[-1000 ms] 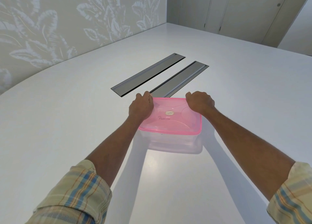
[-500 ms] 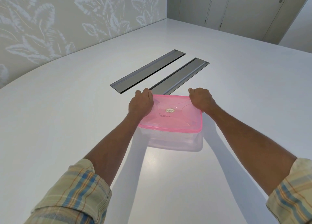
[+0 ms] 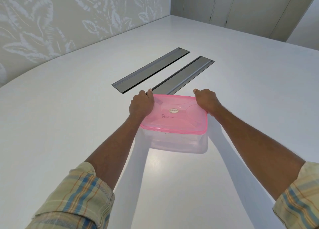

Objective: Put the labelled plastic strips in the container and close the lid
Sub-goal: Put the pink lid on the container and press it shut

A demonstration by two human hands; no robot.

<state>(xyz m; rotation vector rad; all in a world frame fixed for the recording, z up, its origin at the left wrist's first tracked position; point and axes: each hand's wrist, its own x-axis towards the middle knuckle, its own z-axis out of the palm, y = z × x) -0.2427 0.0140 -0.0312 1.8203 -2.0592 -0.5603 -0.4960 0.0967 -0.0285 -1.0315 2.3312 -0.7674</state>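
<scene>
A clear plastic container (image 3: 177, 142) stands on the white table with a pink translucent lid (image 3: 177, 116) lying on top of it. The lid bears a small oval sticker and handwriting. My left hand (image 3: 141, 104) is curled over the lid's far left corner. My right hand (image 3: 206, 101) is curled over the far right corner. Both press on the lid's rim. Faint flat shapes show through the container's wall; I cannot tell whether they are the strips.
Two long grey metal panels (image 3: 151, 70) (image 3: 186, 73) are set flush into the table (image 3: 69, 125) just beyond the container. A leaf-patterned wall runs along the left and cabinet doors stand at the far end.
Both hands have shifted slightly toward the lid's far corners, the right one furthest out to the corner. The container has stayed in place.
</scene>
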